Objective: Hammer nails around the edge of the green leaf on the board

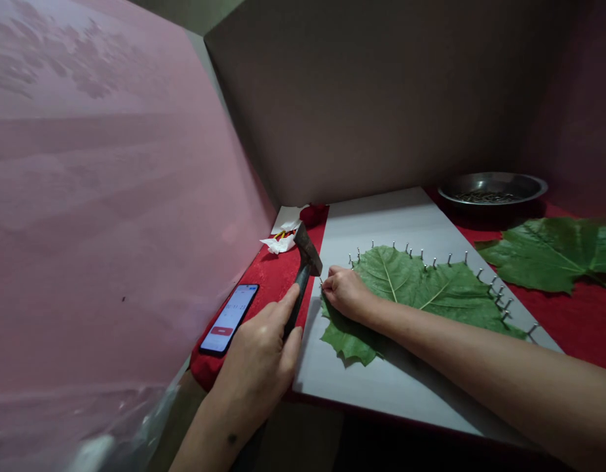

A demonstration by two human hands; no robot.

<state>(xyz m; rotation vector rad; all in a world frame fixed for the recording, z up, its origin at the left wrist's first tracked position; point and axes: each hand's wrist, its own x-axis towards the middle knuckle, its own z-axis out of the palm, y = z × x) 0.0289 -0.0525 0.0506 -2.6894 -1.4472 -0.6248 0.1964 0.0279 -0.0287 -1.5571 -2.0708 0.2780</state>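
Observation:
My left hand (263, 354) is wrapped round the dark handle of a hammer (307, 250), its metal head raised beside the left edge of a white board (376, 213). On that board lies a large green leaf (415, 292), with several nails (434, 263) standing upright along its outline. My right hand (346, 292) pinches a nail (321, 282) at the leaf's left edge, just right of the hammer head. The forearm crosses the leaf and hides part of its lower side.
A smartphone (228, 320) with a lit screen lies on the red cloth (270, 275) at left. Crumpled white paper (279, 244) sits behind it. A metal bowl (492, 190) of nails and a second leaf (553, 252) are at right. Pink sheeting (111, 229) rises at left.

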